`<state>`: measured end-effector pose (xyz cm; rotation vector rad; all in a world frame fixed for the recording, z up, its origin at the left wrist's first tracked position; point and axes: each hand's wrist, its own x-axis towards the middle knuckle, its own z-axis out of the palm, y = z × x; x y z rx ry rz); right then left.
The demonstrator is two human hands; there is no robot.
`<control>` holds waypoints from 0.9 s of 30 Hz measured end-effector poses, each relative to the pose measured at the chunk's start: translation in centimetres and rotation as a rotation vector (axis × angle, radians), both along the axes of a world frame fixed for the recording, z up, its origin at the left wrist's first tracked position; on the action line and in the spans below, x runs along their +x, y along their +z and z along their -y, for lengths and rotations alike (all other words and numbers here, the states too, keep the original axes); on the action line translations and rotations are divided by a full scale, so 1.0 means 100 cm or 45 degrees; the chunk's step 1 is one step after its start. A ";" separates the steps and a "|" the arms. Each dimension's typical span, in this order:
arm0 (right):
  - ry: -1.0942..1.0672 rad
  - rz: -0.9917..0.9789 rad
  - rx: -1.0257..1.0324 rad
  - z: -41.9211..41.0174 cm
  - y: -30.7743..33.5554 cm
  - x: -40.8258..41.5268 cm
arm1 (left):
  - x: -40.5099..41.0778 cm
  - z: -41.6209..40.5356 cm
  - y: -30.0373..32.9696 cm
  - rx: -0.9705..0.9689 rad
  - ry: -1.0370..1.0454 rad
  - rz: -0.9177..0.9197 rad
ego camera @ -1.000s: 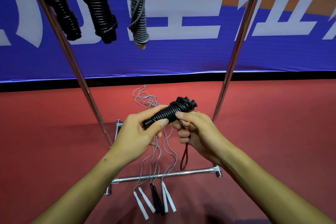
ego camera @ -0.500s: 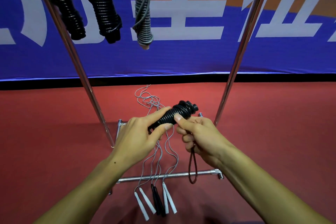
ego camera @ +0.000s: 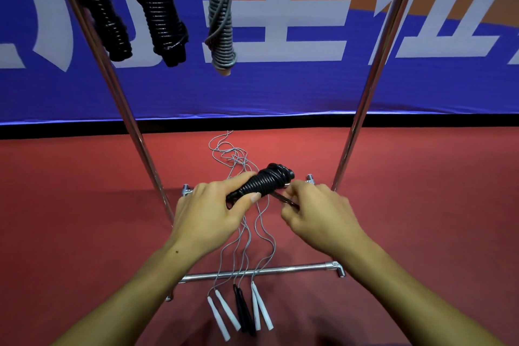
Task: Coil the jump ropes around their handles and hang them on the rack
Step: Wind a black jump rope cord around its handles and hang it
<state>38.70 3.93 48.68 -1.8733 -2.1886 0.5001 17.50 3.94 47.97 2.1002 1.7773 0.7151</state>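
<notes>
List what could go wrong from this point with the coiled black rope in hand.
1. The right hand pinches only the short loose end; if it slips, the black coil held by the left hand may unwind.
2. Uncoiled ropes lie across the rack's base bar below; a dropped end could tangle there.

The loose loop of black cord that hung down below the right hand [ego camera: 323,213] a second ago was drawn up; only a short stretch of cord [ego camera: 285,199] showed between the fingers and the coiled black jump rope [ego camera: 259,184]. The right hand turned knuckles-up, pinching that cord.
</notes>
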 end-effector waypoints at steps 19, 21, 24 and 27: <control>0.580 0.555 0.305 -0.002 0.013 0.010 | -0.006 0.001 -0.008 -0.400 -0.257 -0.371; 0.615 0.554 0.227 -0.002 0.014 0.010 | -0.004 0.002 -0.008 -0.441 -0.297 -0.388; 0.674 0.505 0.040 -0.002 0.008 0.009 | -0.001 0.003 -0.009 -0.475 -0.346 -0.446; 0.669 0.381 -0.063 -0.003 0.004 0.014 | -0.001 0.004 -0.010 -0.501 -0.399 -0.438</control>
